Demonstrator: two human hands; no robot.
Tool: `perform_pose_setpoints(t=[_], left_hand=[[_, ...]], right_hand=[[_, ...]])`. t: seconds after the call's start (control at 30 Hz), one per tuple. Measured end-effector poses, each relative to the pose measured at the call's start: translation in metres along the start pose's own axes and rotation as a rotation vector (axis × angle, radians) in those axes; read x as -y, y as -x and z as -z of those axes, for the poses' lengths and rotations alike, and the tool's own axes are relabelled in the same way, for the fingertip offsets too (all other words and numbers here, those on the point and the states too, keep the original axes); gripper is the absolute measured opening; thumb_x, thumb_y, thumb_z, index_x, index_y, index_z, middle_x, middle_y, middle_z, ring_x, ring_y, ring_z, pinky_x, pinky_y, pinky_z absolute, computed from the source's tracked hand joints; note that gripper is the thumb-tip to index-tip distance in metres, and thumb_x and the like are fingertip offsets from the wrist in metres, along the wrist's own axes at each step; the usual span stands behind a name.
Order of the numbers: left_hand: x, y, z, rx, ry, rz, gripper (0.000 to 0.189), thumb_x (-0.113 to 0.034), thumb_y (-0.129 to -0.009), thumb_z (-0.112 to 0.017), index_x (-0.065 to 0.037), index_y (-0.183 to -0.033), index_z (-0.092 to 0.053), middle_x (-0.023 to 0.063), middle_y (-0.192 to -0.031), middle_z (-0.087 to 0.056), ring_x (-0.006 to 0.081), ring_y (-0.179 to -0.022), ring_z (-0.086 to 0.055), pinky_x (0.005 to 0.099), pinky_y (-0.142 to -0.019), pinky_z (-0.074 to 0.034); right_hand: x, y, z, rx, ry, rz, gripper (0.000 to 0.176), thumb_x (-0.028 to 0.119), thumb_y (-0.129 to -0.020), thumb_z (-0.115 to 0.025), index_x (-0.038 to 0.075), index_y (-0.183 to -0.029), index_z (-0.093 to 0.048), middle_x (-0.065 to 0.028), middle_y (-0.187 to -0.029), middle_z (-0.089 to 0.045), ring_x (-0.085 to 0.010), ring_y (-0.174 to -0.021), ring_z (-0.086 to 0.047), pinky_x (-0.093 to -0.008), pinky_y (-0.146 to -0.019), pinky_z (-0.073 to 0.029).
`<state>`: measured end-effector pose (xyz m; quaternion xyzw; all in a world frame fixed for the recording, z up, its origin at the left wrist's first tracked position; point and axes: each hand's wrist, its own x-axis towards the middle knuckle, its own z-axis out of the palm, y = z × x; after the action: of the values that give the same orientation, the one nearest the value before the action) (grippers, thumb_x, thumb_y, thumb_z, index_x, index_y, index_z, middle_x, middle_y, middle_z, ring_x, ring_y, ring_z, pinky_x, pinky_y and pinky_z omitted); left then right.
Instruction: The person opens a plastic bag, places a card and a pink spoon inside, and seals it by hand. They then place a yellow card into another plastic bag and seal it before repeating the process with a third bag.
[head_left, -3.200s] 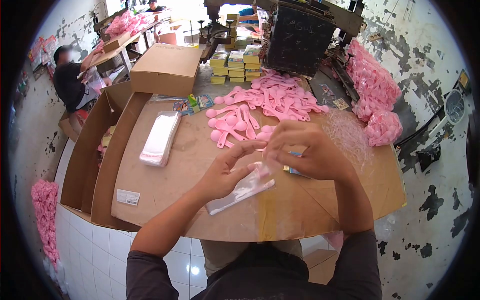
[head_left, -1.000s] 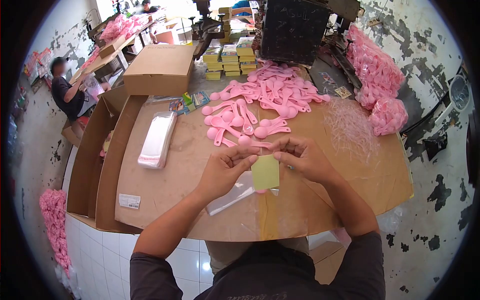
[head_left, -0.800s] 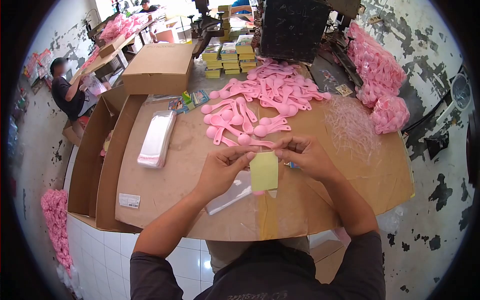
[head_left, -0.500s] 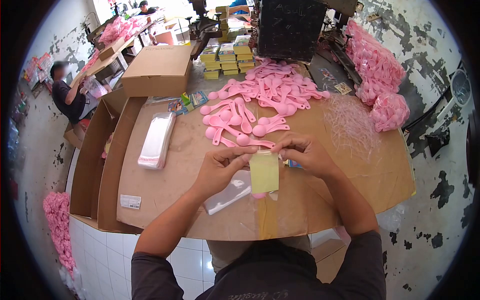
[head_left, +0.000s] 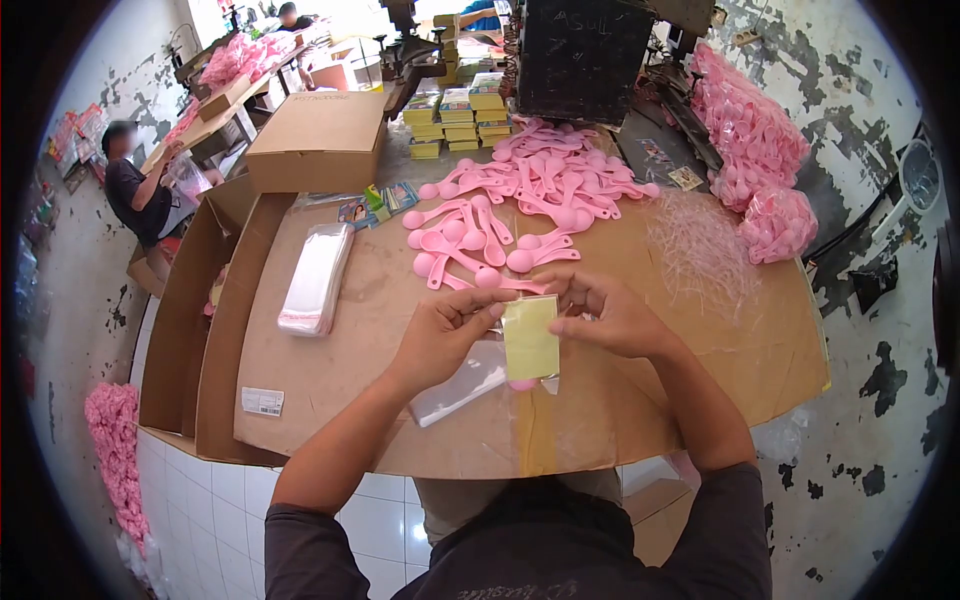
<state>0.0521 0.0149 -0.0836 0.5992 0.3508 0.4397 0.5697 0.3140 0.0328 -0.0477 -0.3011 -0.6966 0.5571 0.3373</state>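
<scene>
We note the left hand (head_left: 443,335) pinching the yellow card (head_left: 533,345) at its 11 o'clock corner. The right hand (head_left: 608,318) touches its 3 o'clock edge, fingers curled; we cannot tell whether it grips. From the card: pink bowl (head_left: 522,385) at 6, clear plastic (head_left: 455,390) at 8, loose spoons (head_left: 555,180) at 12.

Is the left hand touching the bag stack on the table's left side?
Apart. The head view shows bare cardboard between the left hand and the bag stack.
</scene>
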Motion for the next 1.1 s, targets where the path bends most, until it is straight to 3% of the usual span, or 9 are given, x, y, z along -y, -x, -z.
perform_pose_setpoints(t=[0.3, 0.5, 0.6, 0.7, 0.8, 0.87, 0.97, 1.07, 1.1], left_hand=[[-0.017, 0.003, -0.012, -0.085, 0.126, -0.119, 0.037, -0.013, -0.103, -0.066, 0.003, -0.137, -0.060, 0.0081, -0.113, -0.073, 0.0136, -0.102, -0.071, 0.0293, -0.088, -0.060], [-0.018, 0.004, 0.001, 0.119, 0.037, 0.058, 0.038, -0.009, -0.097, -0.073, 0.002, -0.131, -0.059, 0.0074, -0.108, -0.072, 0.0134, -0.096, -0.071, 0.0286, -0.082, -0.061], [-0.019, 0.000, 0.023, 0.084, 0.007, 0.030, 0.031, -0.008, -0.096, -0.074, 0.001, -0.123, -0.061, 0.0083, -0.105, -0.071, 0.0133, -0.095, -0.071, 0.0298, -0.075, -0.062], [-0.032, -0.002, 0.064, -0.326, 0.249, -0.203, 0.021, -0.012, -0.100, -0.070, -0.002, -0.117, -0.063, 0.0083, -0.110, -0.070, 0.0153, -0.092, -0.072, 0.0314, -0.073, -0.062], [-0.052, 0.001, 0.119, -0.770, 0.409, -0.558, 0.042, -0.034, -0.109, -0.052, -0.005, -0.139, -0.054, 0.0089, -0.138, -0.062, 0.0214, -0.129, -0.058, 0.0403, -0.107, -0.050], [-0.066, 0.003, 0.113, -0.760, 0.591, -0.547, 0.044, -0.031, -0.108, -0.053, -0.006, -0.144, -0.051, 0.0100, -0.139, -0.062, 0.0217, -0.128, -0.060, 0.0358, -0.106, -0.049], [-0.031, -0.008, 0.106, -0.600, 0.441, -0.467, 0.050, -0.034, -0.108, -0.054, -0.005, -0.148, -0.047, 0.0091, -0.137, -0.063, 0.0205, -0.127, -0.060, 0.0352, -0.105, -0.049], [-0.010, -0.012, 0.062, -0.423, -0.318, -0.190, 0.031, -0.014, -0.098, -0.066, -0.002, -0.127, -0.066, 0.0029, -0.103, -0.071, 0.0114, -0.090, -0.066, 0.0278, -0.074, -0.053], [-0.013, -0.007, 0.046, -0.245, -0.642, -0.194, 0.036, -0.019, -0.091, -0.076, -0.004, -0.123, -0.068, 0.0010, -0.098, -0.071, 0.0099, -0.083, -0.063, 0.0283, -0.072, -0.052]], right_hand=[[-0.005, -0.003, 0.004, 0.061, -0.027, -0.026, 0.042, -0.002, -0.097, -0.067, -0.003, -0.138, -0.057, -0.0056, -0.110, -0.070, -0.0101, -0.099, -0.066, -0.0275, -0.087, -0.053], [0.009, -0.003, 0.007, 0.017, 0.028, 0.009, 0.044, -0.001, -0.098, -0.065, -0.004, -0.141, -0.054, -0.0074, -0.113, -0.070, -0.0118, -0.103, -0.066, -0.0283, -0.090, -0.054], [0.009, -0.004, 0.013, -0.118, -0.054, 0.049, 0.041, 0.004, -0.100, -0.065, -0.001, -0.140, -0.057, -0.0065, -0.110, -0.070, -0.0119, -0.099, -0.066, -0.0283, -0.088, -0.053], [0.013, 0.003, 0.039, -0.192, 0.312, 0.001, 0.037, 0.008, -0.101, -0.063, 0.000, -0.138, -0.059, -0.0065, -0.108, -0.069, -0.0135, -0.100, -0.066, -0.0288, -0.091, -0.053], [0.009, 0.017, 0.067, -0.215, 0.459, -0.064, 0.038, 0.010, -0.100, -0.066, 0.002, -0.137, -0.061, -0.0075, -0.109, -0.070, -0.0139, -0.099, -0.066, -0.0300, -0.088, -0.053], [0.003, 0.023, 0.077, -0.270, 0.579, -0.059, 0.038, 0.014, -0.097, -0.070, 0.003, -0.133, -0.065, -0.0088, -0.107, -0.070, -0.0159, -0.096, -0.067, -0.0320, -0.088, -0.054], [-0.006, 0.033, 0.085, -0.252, 0.847, 0.016, 0.036, 0.017, -0.094, -0.073, 0.004, -0.127, -0.068, -0.0104, -0.105, -0.069, -0.0201, -0.096, -0.067, -0.0350, -0.088, -0.054], [-0.011, 0.038, 0.081, -0.216, 0.888, -0.017, 0.032, 0.018, -0.093, -0.074, 0.003, -0.120, -0.071, -0.0111, -0.104, -0.067, -0.0231, -0.098, -0.066, -0.0370, -0.087, -0.053], [-0.012, 0.039, 0.080, -0.211, 0.858, -0.057, 0.030, 0.019, -0.093, -0.075, 0.003, -0.118, -0.072, -0.0112, -0.103, -0.066, -0.0239, -0.098, -0.065, -0.0375, -0.086, -0.053]])
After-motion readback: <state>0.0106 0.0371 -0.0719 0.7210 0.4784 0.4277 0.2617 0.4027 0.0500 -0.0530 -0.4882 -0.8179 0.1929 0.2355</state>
